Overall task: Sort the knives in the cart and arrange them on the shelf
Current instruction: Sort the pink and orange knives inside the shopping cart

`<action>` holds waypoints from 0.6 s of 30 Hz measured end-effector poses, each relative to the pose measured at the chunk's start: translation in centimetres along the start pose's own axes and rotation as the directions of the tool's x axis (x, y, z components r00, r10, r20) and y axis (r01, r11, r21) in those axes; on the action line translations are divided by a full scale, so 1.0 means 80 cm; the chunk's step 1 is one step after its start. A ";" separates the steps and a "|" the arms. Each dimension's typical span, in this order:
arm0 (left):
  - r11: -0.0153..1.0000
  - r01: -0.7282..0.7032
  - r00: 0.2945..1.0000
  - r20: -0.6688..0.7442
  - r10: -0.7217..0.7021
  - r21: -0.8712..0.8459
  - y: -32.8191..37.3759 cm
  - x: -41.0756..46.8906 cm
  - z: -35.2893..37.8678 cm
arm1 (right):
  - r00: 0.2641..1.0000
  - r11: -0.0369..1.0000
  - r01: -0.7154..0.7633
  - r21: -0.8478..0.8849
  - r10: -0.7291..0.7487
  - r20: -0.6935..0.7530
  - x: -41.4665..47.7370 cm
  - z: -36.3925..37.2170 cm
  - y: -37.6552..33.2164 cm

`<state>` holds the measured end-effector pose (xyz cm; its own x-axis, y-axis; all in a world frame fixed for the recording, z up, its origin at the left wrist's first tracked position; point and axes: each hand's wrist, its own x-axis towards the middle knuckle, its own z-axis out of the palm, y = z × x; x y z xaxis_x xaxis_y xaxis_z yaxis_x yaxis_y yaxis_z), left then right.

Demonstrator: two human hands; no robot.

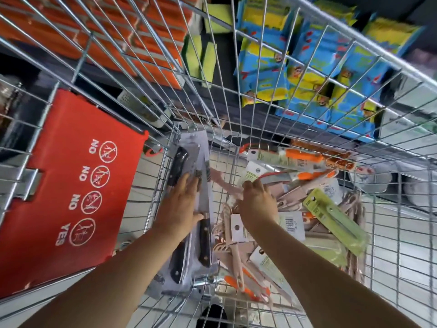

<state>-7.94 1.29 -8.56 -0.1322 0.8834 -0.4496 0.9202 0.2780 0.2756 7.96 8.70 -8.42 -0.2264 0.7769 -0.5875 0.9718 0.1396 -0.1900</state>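
Observation:
I look down into a wire cart (402, 245) that holds many packaged knives. Packs of black-handled knives (203, 242) lie stacked along the cart's left side. My left hand (179, 207) rests flat on them, fingers straight and thumb across one pack. In the middle lies a heap of pink knives (233, 249), with orange-handled knives (300, 156) at the far side and a green knife pack (335, 218) on the right. My right hand (257, 200) reaches into the heap, its fingers curled round a pink knife (221, 178) that sticks out to the upper left.
A red seat flap (71, 185) with NO/YES signs stands on the cart's left. Beyond the wire wall are shelves with orange boxes (142, 43), green items (203, 55) and blue-and-yellow packs (307, 67). Pale floor shows through the cart's bottom.

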 end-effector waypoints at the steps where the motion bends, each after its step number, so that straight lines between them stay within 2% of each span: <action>1: 1.000 0.013 1.000 0.006 -0.013 -0.005 0.001 0.001 0.000 | 1.000 1.000 0.000 -0.010 0.000 0.010 0.003 0.003 0.000; 7: 1.000 0.017 1.000 0.008 -0.017 -0.012 0.003 0.003 -0.003 | 0.999 0.999 -0.004 0.046 0.006 -0.040 0.011 0.012 0.011; 10: 1.000 0.017 1.000 -0.003 -0.017 0.009 0.005 -0.001 0.000 | 0.994 0.983 -0.081 0.166 0.092 -0.065 0.016 0.007 0.015; 12: 0.998 -0.035 0.999 -0.036 0.037 0.059 0.003 -0.005 0.005 | 0.987 0.957 -0.144 0.253 0.158 -0.034 0.020 0.007 0.019; 15: 0.952 -0.173 0.981 -0.040 0.189 0.254 0.000 -0.007 0.016 | 0.961 0.843 -0.275 0.463 0.259 0.099 0.030 0.004 0.026; 18: 0.847 -0.271 0.962 0.113 0.247 0.457 0.009 -0.007 0.010 | 0.922 0.631 -0.373 0.681 0.334 0.196 0.037 0.003 0.032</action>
<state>-6.88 0.68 -8.74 0.1415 0.8762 -0.4607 0.9838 -0.1763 -0.0331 9.76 11.23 -10.83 0.1030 0.6427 -0.7592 0.6527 -0.6196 -0.4359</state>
